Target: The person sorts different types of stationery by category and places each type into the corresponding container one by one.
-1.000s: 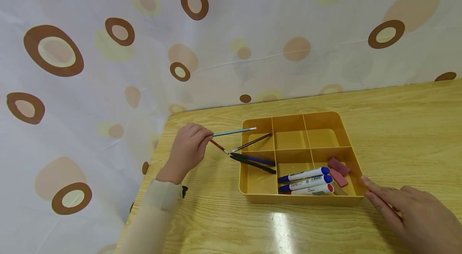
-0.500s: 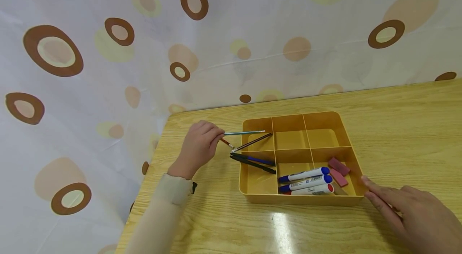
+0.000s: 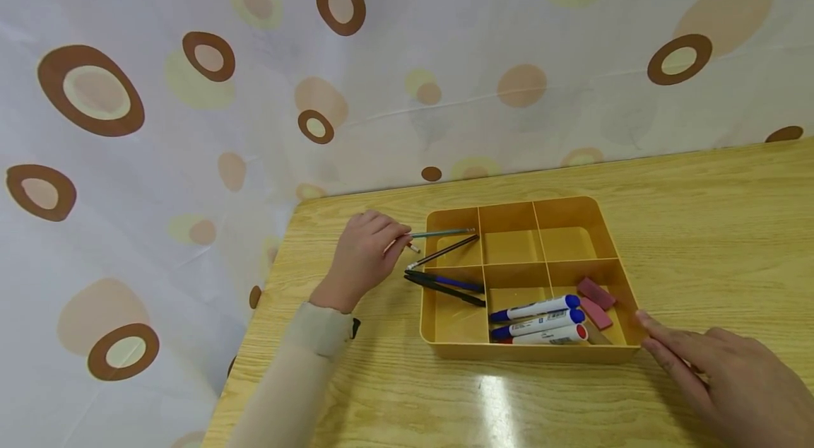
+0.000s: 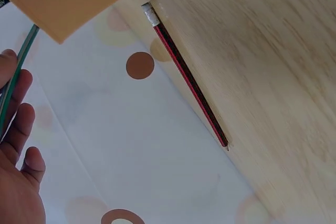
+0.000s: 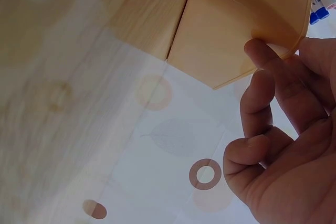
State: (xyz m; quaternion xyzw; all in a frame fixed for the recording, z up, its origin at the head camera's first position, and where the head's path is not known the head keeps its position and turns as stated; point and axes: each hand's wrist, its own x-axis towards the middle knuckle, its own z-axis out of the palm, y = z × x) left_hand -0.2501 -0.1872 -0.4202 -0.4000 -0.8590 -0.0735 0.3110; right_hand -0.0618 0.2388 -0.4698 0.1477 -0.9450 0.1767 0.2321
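Note:
My left hand (image 3: 365, 257) pinches a teal pencil (image 3: 441, 232) between thumb and fingers. Its eraser end reaches over the back left compartment of the yellow divided tray (image 3: 534, 353). In that compartment a dark pencil (image 3: 448, 250) leans, its white-tipped end sticking out over the left wall. Below the left hand, a red-and-black pencil (image 4: 186, 74) lies on the table, mostly hidden in the head view. My right hand (image 3: 731, 374) holds the tray's front right corner, the index finger along the side wall and the thumb around the corner.
Two pens (image 3: 448, 285), one partly blue and one black, lean over the front left compartment's wall. Several capped markers (image 3: 540, 324) lie in the front middle, extending rightward. Pink erasers (image 3: 596, 296) occupy the front right compartment. A patterned cloth (image 3: 394, 80) hangs behind the table (image 3: 718, 236).
My left hand has moved right with the teal pencil, bringing its eraser end farther over the back left compartment. The right hand and tray have stayed put.

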